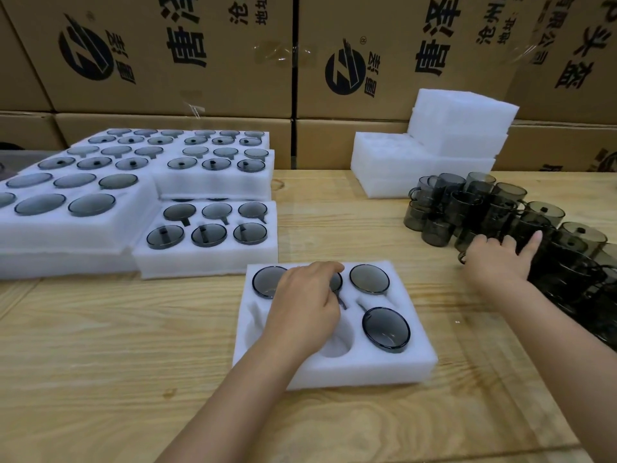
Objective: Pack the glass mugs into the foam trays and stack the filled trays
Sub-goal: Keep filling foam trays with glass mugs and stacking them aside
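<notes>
Far to your left, filled foam trays (76, 208) are sitting in stacks on the wooden table (100, 362), each pocket showing a dark round mug mouth facing up, and one lower filled tray (207, 238) is lying just beside them, nearer the middle. Cardboard boxes (167, 55) are forming a wall behind everything. Directly in front of you, the tray being packed (334, 362) is lying flat with its long side running left to right; three mugs are showing in its far row and one mug (386, 330) is sitting in the near right pocket, mouths up, thin handles tucked into the slots toward the tray's middle. Your left hand (305, 312) is resting over the tray with its fingers curled narrowly down onto the middle far mug (335, 282), covering most of it and the empty near pockets. Behind and to the right, empty white foam trays (424, 162) are piled up. Your right hand (497, 259) is reaching into the cluster of loose smoky glass mugs (484, 208) standing upright at the table's right edge, fingers spread and forefinger extended, touching the mugs; whether it is gripping one you cannot tell.
</notes>
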`<state>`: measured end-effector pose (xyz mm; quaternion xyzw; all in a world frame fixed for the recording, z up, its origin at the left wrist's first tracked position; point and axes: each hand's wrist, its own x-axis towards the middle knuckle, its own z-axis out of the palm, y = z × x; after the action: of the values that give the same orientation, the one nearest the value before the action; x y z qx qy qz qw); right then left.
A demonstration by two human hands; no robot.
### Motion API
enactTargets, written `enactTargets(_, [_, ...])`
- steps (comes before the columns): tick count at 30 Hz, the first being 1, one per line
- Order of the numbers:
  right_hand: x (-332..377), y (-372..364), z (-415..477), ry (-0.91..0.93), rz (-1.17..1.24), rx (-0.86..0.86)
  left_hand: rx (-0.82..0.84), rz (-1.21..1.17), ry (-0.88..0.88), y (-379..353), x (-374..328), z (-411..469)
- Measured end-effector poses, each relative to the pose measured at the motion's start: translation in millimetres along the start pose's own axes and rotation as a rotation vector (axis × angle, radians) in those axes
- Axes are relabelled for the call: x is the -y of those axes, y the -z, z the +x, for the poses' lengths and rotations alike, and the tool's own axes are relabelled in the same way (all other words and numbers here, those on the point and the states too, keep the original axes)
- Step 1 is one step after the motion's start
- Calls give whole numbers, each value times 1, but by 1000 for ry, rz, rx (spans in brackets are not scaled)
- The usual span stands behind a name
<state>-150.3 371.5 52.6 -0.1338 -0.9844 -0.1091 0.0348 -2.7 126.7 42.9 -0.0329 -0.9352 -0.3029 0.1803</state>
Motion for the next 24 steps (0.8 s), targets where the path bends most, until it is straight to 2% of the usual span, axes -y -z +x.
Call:
enactTargets(5, [9, 1, -9, 49, -23, -30, 10, -2, 3, 0, 0, 0])
enactTargets(13, [33, -7, -44, 158, 83, -226, 25, -12, 17, 1, 0, 0])
enactTargets(18, [43, -12, -63, 250, 335, -274, 34, -19, 15, 1, 0, 0])
enactTargets(20, [42, -12, -64, 266, 426, -254, 36, -25, 20, 1, 0, 0])
enactTargets(24, [35, -7, -56, 329, 585, -55, 37, -34, 27, 0, 1, 1])
